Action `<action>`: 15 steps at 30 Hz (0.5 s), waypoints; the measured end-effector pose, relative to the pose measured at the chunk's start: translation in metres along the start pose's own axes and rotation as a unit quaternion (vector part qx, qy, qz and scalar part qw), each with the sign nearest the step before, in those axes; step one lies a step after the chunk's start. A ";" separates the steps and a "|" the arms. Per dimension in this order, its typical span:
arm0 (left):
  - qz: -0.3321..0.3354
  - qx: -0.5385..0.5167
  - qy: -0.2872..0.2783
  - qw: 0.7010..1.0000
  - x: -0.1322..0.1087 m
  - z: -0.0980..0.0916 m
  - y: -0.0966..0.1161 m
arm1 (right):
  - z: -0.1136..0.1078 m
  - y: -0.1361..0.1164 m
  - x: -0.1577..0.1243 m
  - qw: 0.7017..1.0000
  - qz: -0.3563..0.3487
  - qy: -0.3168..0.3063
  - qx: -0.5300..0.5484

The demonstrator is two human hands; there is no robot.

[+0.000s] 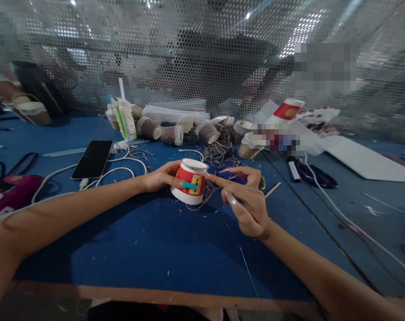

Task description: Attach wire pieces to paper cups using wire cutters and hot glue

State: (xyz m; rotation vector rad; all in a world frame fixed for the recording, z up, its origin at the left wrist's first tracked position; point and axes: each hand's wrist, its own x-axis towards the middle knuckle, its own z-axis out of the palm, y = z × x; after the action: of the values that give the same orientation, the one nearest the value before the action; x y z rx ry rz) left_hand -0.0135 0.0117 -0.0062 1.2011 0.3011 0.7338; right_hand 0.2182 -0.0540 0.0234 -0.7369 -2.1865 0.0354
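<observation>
A red and white paper cup [185, 195] with a yellow label is held over the blue table, its narrower end up. My left hand [164, 177] is wrapped round its left side, the thumb with a turquoise nail lying across the front. On the other side, my right hand [247, 196] has its index fingertip at the cup's upper right edge; the other fingers are partly bent and hold nothing that I can see. Grey-brown cord [200, 206] lies beneath the cup. Just behind the right hand is a dark blue object [237, 177], largely hidden.
Several cord-wrapped cups [171, 134] and a tangle of cord [219, 147] lie at the back before a perforated metal screen [189, 58]. A drink carton [125, 120], a phone [94, 158] and a white cable [122, 169] are left. Blue-handled scissors [314, 174] lie right.
</observation>
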 end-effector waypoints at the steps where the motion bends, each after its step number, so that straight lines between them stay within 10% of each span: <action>1: -0.001 -0.001 -0.003 1.000 0.000 -0.001 0.000 | 0.000 -0.002 0.000 1.000 0.008 0.004 -0.006; 15: -0.016 -0.013 -0.004 1.000 0.001 -0.001 0.002 | 0.000 0.001 -0.006 0.999 0.021 0.013 -0.026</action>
State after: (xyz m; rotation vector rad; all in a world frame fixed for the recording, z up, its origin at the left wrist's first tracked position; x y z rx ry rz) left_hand -0.0138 0.0133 -0.0048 1.1713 0.3018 0.7025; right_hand 0.2219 -0.0568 0.0191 -0.8074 -2.1544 -0.0106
